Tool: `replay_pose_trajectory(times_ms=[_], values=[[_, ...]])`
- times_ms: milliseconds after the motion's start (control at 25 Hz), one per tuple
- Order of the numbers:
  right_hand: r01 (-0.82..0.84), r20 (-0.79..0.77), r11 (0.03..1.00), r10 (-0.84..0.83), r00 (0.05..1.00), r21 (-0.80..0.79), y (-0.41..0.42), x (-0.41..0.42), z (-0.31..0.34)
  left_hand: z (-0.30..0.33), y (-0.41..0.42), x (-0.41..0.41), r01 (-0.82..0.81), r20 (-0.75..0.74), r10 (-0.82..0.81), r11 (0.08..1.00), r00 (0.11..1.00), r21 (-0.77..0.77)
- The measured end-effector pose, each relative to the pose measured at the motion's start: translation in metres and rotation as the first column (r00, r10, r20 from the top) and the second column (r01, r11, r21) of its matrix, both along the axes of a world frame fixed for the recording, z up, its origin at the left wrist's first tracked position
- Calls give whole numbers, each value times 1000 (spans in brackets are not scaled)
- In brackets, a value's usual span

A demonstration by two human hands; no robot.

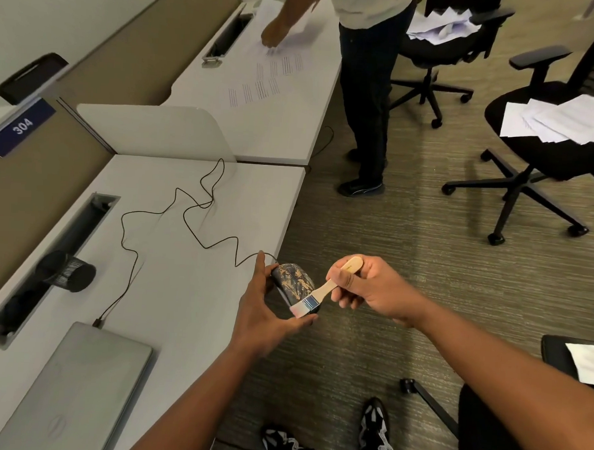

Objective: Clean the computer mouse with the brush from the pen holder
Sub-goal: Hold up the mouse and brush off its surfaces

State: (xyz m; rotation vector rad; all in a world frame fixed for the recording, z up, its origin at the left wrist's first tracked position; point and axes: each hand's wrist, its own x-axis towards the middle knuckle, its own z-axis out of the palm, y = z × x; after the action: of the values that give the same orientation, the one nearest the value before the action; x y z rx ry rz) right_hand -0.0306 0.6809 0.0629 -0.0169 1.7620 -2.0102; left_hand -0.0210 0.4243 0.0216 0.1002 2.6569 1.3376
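We see the left hand (263,311) holding the computer mouse (293,281) lifted off the tabletop (190,288), just past its near edge. Left fingers (260,267) and thumb clamp the mouse from opposite ends; patterned top faces up toward us. Mouse cable (173,216) runs in loose loops back across the tabletop and plugs in at the laptop (74,388), which lies closed at the near left.

Right hand (364,284) grips the brush (320,290) by its wooden handle, fingers curled round it, thumb on top. Handle end sticks out above the fist. Bristles point down-left and touch the near end of the mouse.

Black mesh pen holder (65,272) sits on the tabletop beside the cable slot (49,261), well apart from the mouse. We can't tell what's inside it.

Background: another person (366,91) stands at the far tabletop with a hand on papers (279,54). Two office chairs (544,133) on the carpet carry stacks of paper.
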Motion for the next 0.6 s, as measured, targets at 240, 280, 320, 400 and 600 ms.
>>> replay_pose_trajectory(times_ms=[240,280,320,400,600], values=[[-96,-180,979,128,975,181,6,-5,10,4,4,-2,0,-19,-1,998,1000,-56],[-107,-197,972,149,969,208,7,-6,12,4,4,-3,4,-16,-5,998,1000,-57],[-118,-208,966,167,964,228,7,-6,15,4,5,-3,8,-10,-8,998,1000,-58],[-131,-229,956,194,954,263,7,-6,20,5,7,-3,17,6,-16,997,1000,-69],[-152,-268,899,279,922,411,7,-6,31,6,7,-2,26,28,-23,995,999,-99]])
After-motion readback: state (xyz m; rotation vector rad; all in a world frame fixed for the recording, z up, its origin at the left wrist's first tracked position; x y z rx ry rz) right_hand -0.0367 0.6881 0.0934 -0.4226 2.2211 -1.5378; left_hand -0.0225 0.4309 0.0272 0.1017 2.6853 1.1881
